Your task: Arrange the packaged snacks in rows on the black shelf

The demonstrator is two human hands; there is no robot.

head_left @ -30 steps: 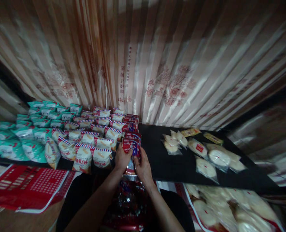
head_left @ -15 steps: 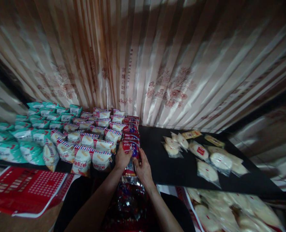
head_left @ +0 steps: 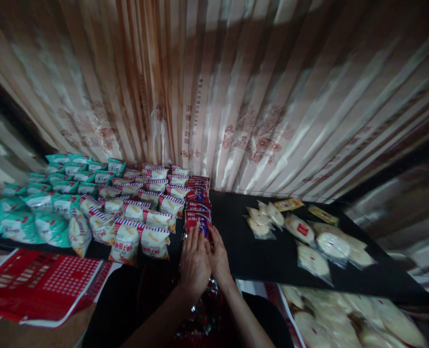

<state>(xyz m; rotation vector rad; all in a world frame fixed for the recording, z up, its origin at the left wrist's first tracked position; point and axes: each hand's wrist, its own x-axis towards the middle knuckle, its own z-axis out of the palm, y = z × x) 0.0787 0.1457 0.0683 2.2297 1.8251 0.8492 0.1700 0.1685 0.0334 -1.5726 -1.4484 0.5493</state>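
Observation:
A row of small dark red snack packets (head_left: 199, 220) with blue printing runs from the back of the black tabletop to its front. My left hand (head_left: 194, 263) lies palm down over the front end of this row, its fingers stretched out and close together. At the row's right side, my right hand (head_left: 219, 258) rests with fingers extended along the packets' edge, near the left hand. The hands hide the nearest part of the row. Just left of them stand white snack bags (head_left: 154, 241) with red and blue striped tops.
Teal snack bags (head_left: 53, 224) fill the tabletop's left end. Flat clear packs with pale round contents (head_left: 312, 258) lie on the right. Below the front edge are a red bag (head_left: 40, 285) and a container of pale rounds (head_left: 345, 314). A pleated curtain (head_left: 258, 96) hangs behind.
My left hand has gone from gripping the front red packet's left side to lying flat over the row's front. My right hand stays at the right side, its fingers straighter.

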